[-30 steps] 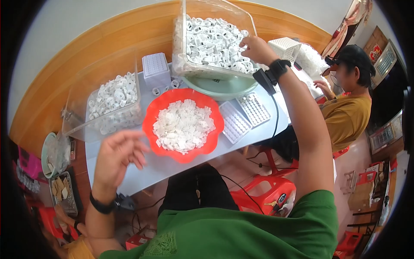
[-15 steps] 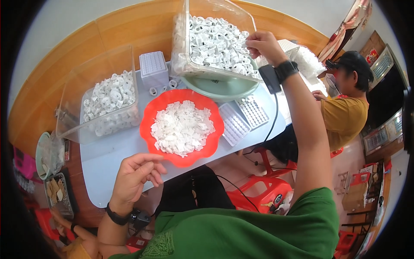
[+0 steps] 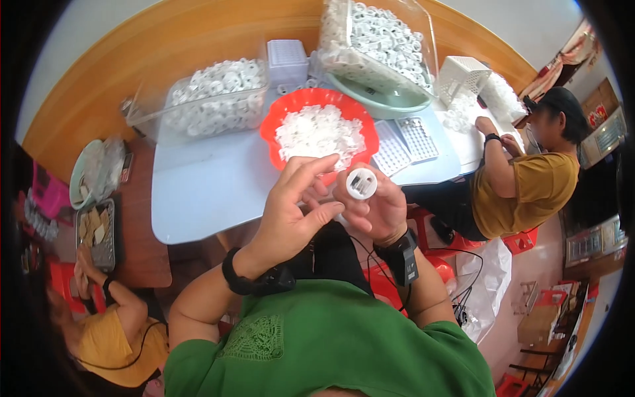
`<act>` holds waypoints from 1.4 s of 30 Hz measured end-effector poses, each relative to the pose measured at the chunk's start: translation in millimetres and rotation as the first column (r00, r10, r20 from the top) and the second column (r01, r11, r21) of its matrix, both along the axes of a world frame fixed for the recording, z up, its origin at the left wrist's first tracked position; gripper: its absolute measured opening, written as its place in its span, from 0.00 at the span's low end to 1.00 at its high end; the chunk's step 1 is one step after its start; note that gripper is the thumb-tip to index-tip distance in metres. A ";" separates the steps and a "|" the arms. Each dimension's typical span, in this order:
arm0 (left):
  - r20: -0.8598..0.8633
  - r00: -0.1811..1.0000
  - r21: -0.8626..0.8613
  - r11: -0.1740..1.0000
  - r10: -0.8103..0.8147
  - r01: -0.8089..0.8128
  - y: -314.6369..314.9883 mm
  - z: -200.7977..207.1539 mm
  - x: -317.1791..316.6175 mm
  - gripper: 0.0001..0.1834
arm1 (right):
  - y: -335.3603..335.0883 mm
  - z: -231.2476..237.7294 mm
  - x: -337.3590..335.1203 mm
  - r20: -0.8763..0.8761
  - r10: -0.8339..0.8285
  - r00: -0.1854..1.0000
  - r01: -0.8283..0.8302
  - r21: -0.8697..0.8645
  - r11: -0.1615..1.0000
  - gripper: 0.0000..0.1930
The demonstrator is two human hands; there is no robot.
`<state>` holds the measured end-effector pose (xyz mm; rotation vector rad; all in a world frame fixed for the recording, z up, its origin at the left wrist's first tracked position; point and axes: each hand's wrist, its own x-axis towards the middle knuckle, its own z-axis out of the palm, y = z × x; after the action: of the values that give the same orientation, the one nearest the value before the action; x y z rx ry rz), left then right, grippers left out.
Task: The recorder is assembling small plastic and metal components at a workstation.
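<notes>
Between my fingertips in front of my body is a small round white plastic part, its face turned up and showing dark and metallic details inside. It is my right hand that holds it, fingers closed round its edge. Close beside it, my left hand has its thumb and fingers spread, and I see nothing in them. Just beyond both hands stands a red scalloped bowl, heaped with small flat white pieces. My left fingertips overlap the bowl's near rim in view.
A clear bin of white parts leans on a green basin. Another clear bin holds more parts at left. White trays lie right of the bowl; a tray stack stands behind. People in yellow sit at right and lower left.
My right hand has come back from the leaning bin to my front, now with the round part. My left hand has moved right toward it. The whole view has shifted.
</notes>
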<state>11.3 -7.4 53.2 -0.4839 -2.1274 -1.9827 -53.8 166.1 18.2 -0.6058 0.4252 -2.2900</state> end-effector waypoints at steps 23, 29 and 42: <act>0.034 0.997 0.297 0.953 -0.070 0.057 11.5 -36.0 55.6 0.19 | 22.4 -9.5 64.4 -0.154 -0.239 0.959 0.281 0.640 0.715 0.09; 0.294 0.945 0.496 0.868 -0.141 -0.024 -3.5 -47.3 55.1 0.17 | 89.0 0.3 -3.2 -0.568 -0.222 0.793 0.609 0.748 0.264 0.05; 0.437 0.880 0.589 0.798 -0.188 -0.122 -10.9 -67.2 35.3 0.23 | 141.8 -31.9 -187.3 -0.778 0.628 -0.004 0.972 -0.152 -0.182 0.05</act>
<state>46.6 -18.3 -14.0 0.1032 -1.5118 -2.8597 -241.1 307.8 -13.6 -1.0171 3.3756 -0.3129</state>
